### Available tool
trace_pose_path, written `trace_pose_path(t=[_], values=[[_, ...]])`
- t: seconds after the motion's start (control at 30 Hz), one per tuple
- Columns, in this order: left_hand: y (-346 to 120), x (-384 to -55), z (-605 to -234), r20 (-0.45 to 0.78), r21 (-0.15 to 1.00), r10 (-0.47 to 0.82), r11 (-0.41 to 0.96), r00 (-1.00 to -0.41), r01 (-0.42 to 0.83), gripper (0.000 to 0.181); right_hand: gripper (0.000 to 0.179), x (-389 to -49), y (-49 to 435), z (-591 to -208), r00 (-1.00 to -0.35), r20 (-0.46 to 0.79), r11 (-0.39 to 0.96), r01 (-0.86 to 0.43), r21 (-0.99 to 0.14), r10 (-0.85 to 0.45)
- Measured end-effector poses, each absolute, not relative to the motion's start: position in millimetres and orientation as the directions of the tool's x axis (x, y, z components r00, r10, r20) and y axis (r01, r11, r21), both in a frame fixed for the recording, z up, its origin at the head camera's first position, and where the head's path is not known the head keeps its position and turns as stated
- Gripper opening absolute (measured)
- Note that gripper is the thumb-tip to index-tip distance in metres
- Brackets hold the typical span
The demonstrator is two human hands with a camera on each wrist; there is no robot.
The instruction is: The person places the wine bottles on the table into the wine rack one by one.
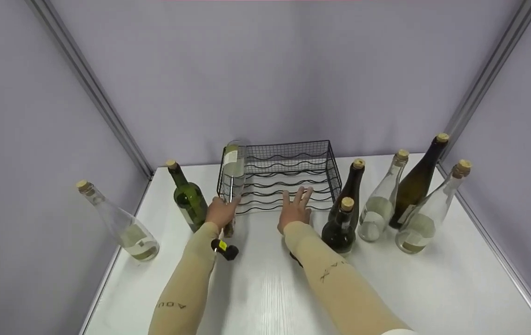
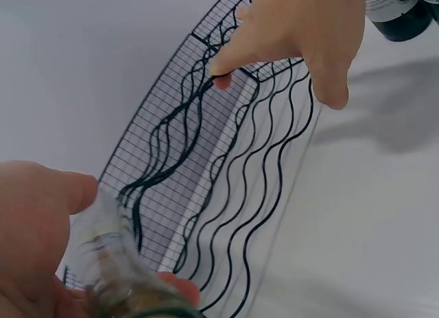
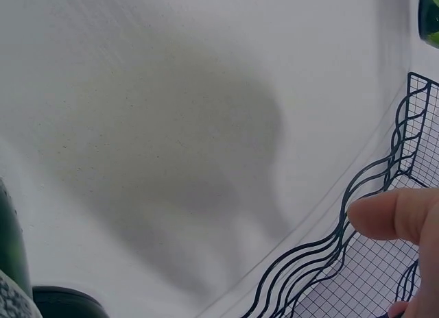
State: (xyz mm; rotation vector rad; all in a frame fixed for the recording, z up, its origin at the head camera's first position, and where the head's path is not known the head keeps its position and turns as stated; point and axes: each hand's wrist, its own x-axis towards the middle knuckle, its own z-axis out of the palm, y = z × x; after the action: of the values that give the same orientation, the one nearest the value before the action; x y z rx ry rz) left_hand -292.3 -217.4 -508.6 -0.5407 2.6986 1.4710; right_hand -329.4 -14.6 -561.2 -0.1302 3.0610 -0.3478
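A clear glass bottle [image 1: 234, 163] with a pale label lies along the left side of a black wire rack [image 1: 288, 143], its base toward the back wall and its corked neck toward the front. My left hand [image 1: 221, 211] grips it around the neck; in the left wrist view, thumb and fingers wrap the glass [image 2: 113, 249]. Over the rack's front right part, my right hand [image 1: 294, 211] has its fingers spread and holds nothing. Seen from the right wrist, its thumb [image 3: 384, 215] is by the wavy wires; whether it touches them I cannot tell.
Left of the rack stand a green bottle [image 1: 191, 200] and a clear bottle [image 1: 128, 232]. To the right are dark bottles [image 1: 339, 232], a brown one [image 1: 415, 190] and clear ones [image 1: 377, 211], all corked. Grey walls [image 1: 265, 70] enclose the white table [image 1: 265, 288].
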Motion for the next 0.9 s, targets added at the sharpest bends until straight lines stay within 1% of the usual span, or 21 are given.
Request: trace_pose_path(t=[0.07, 0.17, 0.23, 0.37, 0.43, 0.5, 0.57, 0.63, 0.9], values=[[-222.2, -282.6, -510.4, -0.196, 0.839, -0.281, 0.447, -0.939, -0.309, 0.068, 0.095, -328.8, -14.5, -561.4, -0.995, -0.043, 0.971, -0.078, -0.228, -0.090], [-226.2, -264.9, -517.1, -0.262, 0.917, -0.234, 0.243, -0.936, -0.317, 0.058, 0.096, -328.1, -14.2, -562.8, -0.995, -0.042, 0.968, -0.075, -0.240, -0.087], [-225.3, -250.9, -520.5, -0.307, 0.937, -0.196, 0.108, -0.931, -0.331, 0.051, 0.096, -328.1, -14.1, -565.7, -0.995, -0.043, 0.966, -0.071, -0.250, -0.084], [-220.2, -232.0, -536.6, -0.347, 0.933, -0.123, -0.149, -0.930, -0.329, 0.044, 0.096, -327.7, -15.5, -569.4, -0.996, -0.040, 0.969, -0.064, -0.239, -0.075], [-218.1, -229.1, -546.1, -0.341, 0.915, -0.104, -0.263, -0.934, -0.305, 0.041, 0.097, -328.3, -16.7, -570.8, -0.997, -0.026, 0.973, -0.066, -0.222, -0.074], [-215.8, -227.3, -548.1, -0.332, 0.890, -0.075, -0.357, -0.940, -0.285, 0.038, 0.097, -328.4, -17.7, -571.0, -0.997, -0.013, 0.975, -0.067, -0.212, -0.071], [-213.5, -227.4, -548.9, -0.317, 0.872, -0.067, -0.412, -0.946, -0.263, 0.037, 0.097, -328.8, -18.5, -571.6, -0.998, -0.005, 0.975, -0.065, -0.210, -0.068], [-211.1, -228.2, -548.7, -0.312, 0.866, -0.080, -0.434, -0.947, -0.249, 0.036, 0.097, -329.1, -18.7, -571.9, -0.998, 0.001, 0.976, -0.065, -0.208, -0.067], [-204.8, -232.5, -550.1, -0.300, 0.899, -0.187, -0.384, -0.935, -0.212, 0.031, 0.096, -330.6, -16.8, -570.8, -0.998, 0.017, 0.973, -0.064, -0.221, -0.062]])
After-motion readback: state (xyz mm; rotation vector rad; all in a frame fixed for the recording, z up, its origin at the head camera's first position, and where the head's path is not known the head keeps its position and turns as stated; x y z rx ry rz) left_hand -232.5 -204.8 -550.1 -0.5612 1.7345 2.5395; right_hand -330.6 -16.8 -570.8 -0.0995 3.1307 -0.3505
